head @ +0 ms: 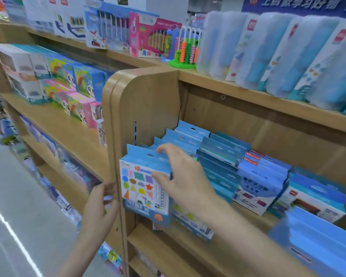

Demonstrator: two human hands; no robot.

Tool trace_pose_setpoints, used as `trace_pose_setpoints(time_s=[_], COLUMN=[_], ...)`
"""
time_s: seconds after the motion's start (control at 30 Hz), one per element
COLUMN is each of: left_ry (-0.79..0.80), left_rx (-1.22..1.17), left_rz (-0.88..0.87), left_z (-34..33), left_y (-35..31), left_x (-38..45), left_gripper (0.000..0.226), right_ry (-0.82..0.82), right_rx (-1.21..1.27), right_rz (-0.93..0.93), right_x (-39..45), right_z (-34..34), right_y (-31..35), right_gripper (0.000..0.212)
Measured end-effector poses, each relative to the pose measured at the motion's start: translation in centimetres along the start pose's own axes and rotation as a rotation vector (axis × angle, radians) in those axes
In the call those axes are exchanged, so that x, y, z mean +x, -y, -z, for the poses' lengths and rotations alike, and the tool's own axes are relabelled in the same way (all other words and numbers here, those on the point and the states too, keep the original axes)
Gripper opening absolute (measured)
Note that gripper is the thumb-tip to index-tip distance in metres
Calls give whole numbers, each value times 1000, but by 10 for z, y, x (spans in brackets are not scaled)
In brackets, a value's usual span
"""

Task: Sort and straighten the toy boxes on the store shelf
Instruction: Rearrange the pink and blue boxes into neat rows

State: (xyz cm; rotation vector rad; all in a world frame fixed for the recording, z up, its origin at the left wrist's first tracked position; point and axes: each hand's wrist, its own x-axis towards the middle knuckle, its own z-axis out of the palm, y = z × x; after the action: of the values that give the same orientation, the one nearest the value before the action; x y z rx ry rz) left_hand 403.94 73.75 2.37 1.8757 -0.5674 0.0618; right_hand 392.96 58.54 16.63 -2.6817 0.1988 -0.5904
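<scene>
One front box (144,188), upright at the row's left end, is pinched by the right hand (180,176); left hand (100,206), fingers curled at the shelf divider (116,136), grips nothing visible.

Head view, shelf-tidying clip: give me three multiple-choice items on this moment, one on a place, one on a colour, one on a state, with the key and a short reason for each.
1. Where does the bead abacus stand?
A. On the top shelf, right of the pink box
B. On the floor
C. On the middle shelf beside the right hand

2. What colour is the abacus base?
A. Red
B. Green
C. White

3. What is the right hand doing?
A. Hanging idle, away from the shelf
B. Gripping the front shapes box at its upper right edge
C. Holding the abacus

Key:
1 A, it sits on the top board next to the pink box.
2 B, the base plate under the bead arches is bright green.
3 B, fingers lie over the box's top flap and the thumb on its front face, while the left hand is at the upright shelf panel.
</scene>
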Motion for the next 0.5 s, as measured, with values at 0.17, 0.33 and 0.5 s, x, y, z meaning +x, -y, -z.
trace_pose_setpoints(time_s=[0.17,0.33,0.5], left_ry=[82,101,132], left_rx=[-16,10,181], left_rz=[-113,-160,-225], left_z=[-17,-38,-40], left_y=[-7,-16,-17], left_x=[-16,-4,8], left_gripper=[59,83,105], right_ry=[-95,25,123], right_rx=[-319,-499,-211], right_rz=[99,141,22], right_x=[10,14,27], right_z=[-47,-46,-9], right_y=[-9,-23,-36], right_gripper=[32,30,26])
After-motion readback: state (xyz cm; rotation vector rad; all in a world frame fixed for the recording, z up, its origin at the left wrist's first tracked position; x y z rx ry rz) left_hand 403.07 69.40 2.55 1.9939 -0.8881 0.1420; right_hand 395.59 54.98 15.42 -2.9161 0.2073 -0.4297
